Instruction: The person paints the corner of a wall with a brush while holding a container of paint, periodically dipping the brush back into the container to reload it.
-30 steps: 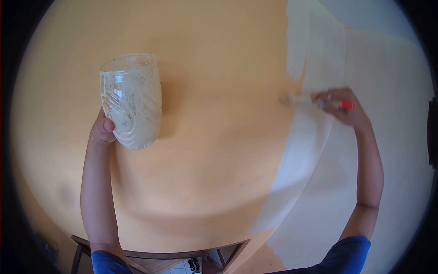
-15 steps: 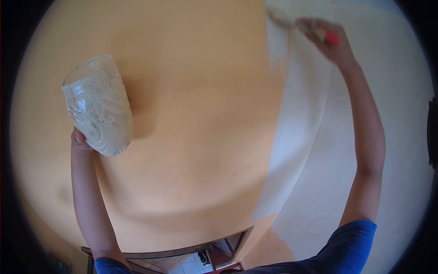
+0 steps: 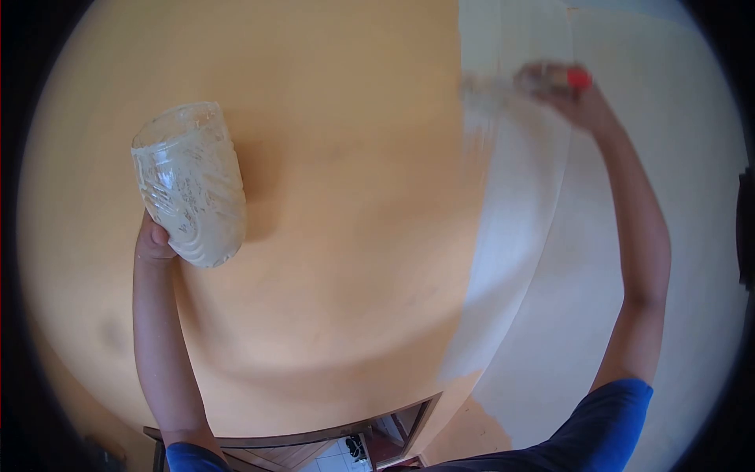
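My left hand (image 3: 156,238) is closed round the lower part of a clear plastic container (image 3: 193,185), tilted and smeared inside with whitish paint. Most of its fingers are hidden behind the container. Up at the right, my right hand (image 3: 554,85) grips a paintbrush (image 3: 580,79) with a red handle end. Its blurred bristles point left, right at the edge between white paint and the orange wall (image 3: 338,197). A white painted strip (image 3: 511,212) runs down the wall beside the corner, with streaky brush marks under the bristles.
The adjoining wall (image 3: 621,338) on the right is whitish, with an orange patch (image 3: 472,429) low down. Below me are a dark door frame (image 3: 421,417) and white floor tiles (image 3: 334,459). A dark object (image 3: 745,228) stands at the far right edge.
My right hand has brought the paintbrush downward along the edge of the white strip. In my left hand the container has shifted slightly to the right.
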`<act>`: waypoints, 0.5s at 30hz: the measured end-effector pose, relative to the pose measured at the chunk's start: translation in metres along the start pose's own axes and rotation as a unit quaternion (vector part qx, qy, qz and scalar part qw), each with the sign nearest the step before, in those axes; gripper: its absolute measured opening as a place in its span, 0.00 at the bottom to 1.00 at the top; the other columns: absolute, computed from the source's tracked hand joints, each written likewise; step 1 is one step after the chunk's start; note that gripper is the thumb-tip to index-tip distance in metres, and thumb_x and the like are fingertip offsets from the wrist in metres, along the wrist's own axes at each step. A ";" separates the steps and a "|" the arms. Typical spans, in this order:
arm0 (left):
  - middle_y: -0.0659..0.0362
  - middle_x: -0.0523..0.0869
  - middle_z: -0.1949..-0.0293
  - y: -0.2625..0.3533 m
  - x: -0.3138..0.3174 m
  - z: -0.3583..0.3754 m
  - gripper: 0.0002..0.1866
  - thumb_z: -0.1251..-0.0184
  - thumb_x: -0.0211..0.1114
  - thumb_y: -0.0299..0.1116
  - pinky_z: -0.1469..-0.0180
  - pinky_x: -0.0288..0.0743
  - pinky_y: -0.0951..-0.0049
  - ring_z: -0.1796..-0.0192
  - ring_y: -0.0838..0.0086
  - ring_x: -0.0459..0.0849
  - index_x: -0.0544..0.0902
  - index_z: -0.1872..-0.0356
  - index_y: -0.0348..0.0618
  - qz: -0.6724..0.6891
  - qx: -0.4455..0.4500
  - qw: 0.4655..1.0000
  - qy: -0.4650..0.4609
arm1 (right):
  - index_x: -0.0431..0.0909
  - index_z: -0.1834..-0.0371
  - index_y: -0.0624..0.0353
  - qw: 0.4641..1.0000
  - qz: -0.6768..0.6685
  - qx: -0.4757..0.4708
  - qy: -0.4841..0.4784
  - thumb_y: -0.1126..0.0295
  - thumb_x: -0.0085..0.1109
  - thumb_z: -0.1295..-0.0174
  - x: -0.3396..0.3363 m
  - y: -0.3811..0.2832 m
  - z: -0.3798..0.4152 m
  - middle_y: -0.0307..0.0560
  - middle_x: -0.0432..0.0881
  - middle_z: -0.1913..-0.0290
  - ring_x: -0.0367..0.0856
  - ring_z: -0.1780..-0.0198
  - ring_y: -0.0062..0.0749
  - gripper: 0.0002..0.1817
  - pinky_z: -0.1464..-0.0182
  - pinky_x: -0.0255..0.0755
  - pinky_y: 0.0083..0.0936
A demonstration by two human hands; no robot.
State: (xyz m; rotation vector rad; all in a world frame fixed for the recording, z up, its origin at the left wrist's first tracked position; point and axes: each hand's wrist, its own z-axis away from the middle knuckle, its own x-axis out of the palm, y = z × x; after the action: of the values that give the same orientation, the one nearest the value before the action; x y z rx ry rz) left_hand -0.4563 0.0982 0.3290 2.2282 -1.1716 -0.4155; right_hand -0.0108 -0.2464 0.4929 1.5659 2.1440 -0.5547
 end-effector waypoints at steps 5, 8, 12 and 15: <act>0.56 0.73 0.41 -0.005 -0.012 -0.006 0.59 0.74 0.81 0.55 0.41 0.71 0.64 0.41 0.66 0.74 0.61 0.36 0.38 0.054 -0.011 0.997 -0.062 | 0.79 0.55 0.63 0.931 0.307 -0.021 0.194 0.70 0.60 0.41 -0.051 -0.018 -0.066 0.44 0.83 0.56 0.79 0.54 0.22 0.13 0.51 0.72 0.22; 0.57 0.73 0.41 -0.005 -0.017 -0.002 0.60 0.76 0.81 0.55 0.41 0.72 0.63 0.41 0.66 0.74 0.61 0.36 0.38 0.067 -0.010 0.997 -0.026 | 0.79 0.65 0.66 0.961 0.152 -0.108 0.202 0.78 0.59 0.44 -0.034 -0.029 -0.050 0.43 0.83 0.63 0.79 0.61 0.25 0.05 0.55 0.74 0.21; 0.57 0.73 0.41 -0.005 -0.016 -0.001 0.60 0.76 0.81 0.55 0.41 0.72 0.63 0.41 0.66 0.74 0.62 0.36 0.38 0.056 -0.008 0.998 -0.022 | 0.80 0.57 0.61 0.955 0.210 -0.193 0.082 0.78 0.62 0.45 0.010 0.017 0.023 0.46 0.84 0.57 0.82 0.57 0.31 0.12 0.53 0.75 0.24; 0.57 0.73 0.41 -0.004 -0.013 0.000 0.60 0.77 0.81 0.55 0.41 0.72 0.63 0.41 0.66 0.74 0.62 0.36 0.38 0.043 -0.006 0.999 -0.015 | 0.81 0.63 0.59 0.978 0.156 -0.139 -0.026 0.80 0.63 0.49 0.046 0.010 0.092 0.48 0.84 0.61 0.84 0.58 0.38 0.10 0.55 0.77 0.27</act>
State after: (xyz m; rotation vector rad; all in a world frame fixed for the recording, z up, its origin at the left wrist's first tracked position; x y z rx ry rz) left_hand -0.4611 0.1110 0.3266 2.1584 -1.2733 -0.4221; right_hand -0.0040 -0.2580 0.3907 1.6594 1.7971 -0.1800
